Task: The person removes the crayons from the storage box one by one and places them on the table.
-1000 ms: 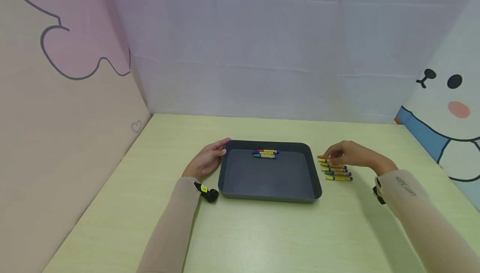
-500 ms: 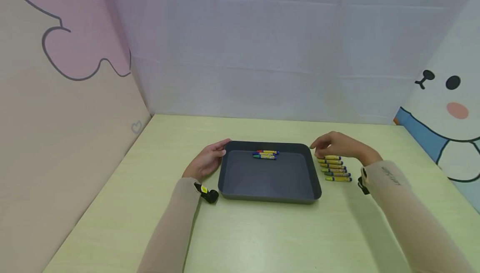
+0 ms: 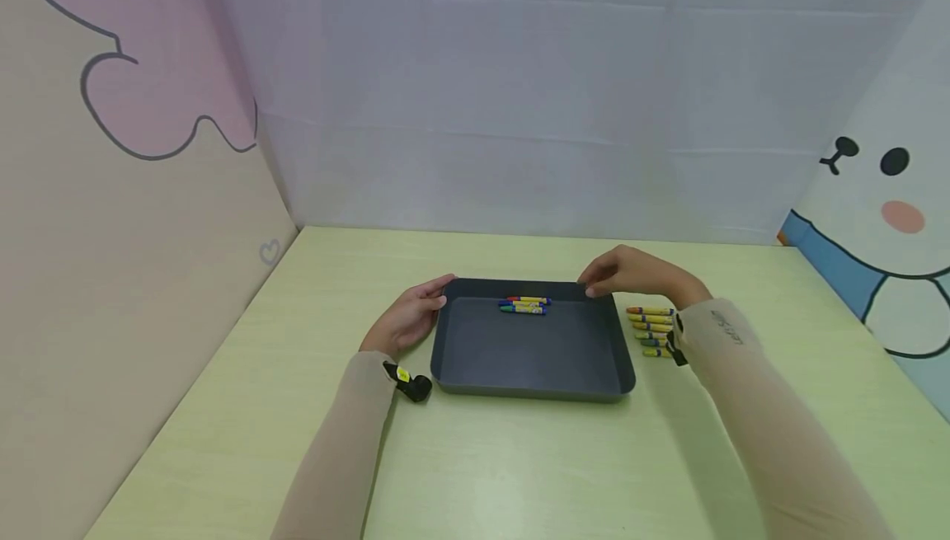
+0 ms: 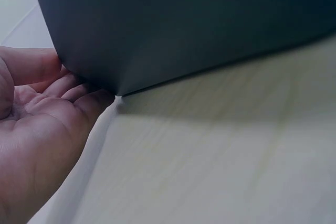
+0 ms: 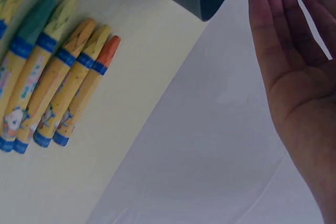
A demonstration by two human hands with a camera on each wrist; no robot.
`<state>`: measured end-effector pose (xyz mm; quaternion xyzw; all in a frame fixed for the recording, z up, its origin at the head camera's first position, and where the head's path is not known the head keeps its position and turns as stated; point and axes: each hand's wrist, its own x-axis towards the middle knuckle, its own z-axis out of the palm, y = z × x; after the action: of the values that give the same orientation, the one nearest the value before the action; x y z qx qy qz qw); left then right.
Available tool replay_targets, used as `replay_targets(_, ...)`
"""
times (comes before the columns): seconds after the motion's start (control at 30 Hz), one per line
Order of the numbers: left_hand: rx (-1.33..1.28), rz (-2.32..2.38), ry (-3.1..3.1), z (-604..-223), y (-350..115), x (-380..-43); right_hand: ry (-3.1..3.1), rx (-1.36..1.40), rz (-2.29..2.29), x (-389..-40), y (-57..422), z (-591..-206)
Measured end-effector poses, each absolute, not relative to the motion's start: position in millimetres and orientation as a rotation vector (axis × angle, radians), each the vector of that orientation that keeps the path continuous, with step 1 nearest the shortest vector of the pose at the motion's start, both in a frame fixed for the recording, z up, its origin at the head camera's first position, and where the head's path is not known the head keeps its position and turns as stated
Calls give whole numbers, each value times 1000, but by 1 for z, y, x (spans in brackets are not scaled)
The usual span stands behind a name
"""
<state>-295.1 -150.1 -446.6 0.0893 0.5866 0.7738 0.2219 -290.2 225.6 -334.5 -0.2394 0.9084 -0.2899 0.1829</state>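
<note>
A dark grey rectangular tray [image 3: 534, 359] lies on the table, with a few crayons [image 3: 525, 304] tipped red, blue and green near its back wall. My left hand [image 3: 406, 319] holds the tray's far left corner. In the left wrist view the thumb and fingers [image 4: 38, 65] meet the tray's dark wall [image 4: 157, 30]. My right hand [image 3: 631, 270] hangs over the far right corner, fingertips close to the rim. Its fingers look nearly straight in the right wrist view, and no crayon shows in it. A row of several crayons [image 3: 650, 319] lies right of the tray.
The pale wooden table [image 3: 505, 474] ends at a white cloth backdrop [image 3: 475, 111]. Cartoon-printed panels [image 3: 148, 218] flank it on both sides. The right sleeve [image 3: 731, 350] covers the near ends of some crayons.
My right hand has moved left and away from me, from over the crayon row to the tray's far right corner. The left hand and the tray have stayed put.
</note>
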Motion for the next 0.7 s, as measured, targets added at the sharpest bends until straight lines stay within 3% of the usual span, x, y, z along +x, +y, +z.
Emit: replay_targets(0.7,221,2137,1637,-448,-150,-296,2451,-766,-870,-311,170,-350)
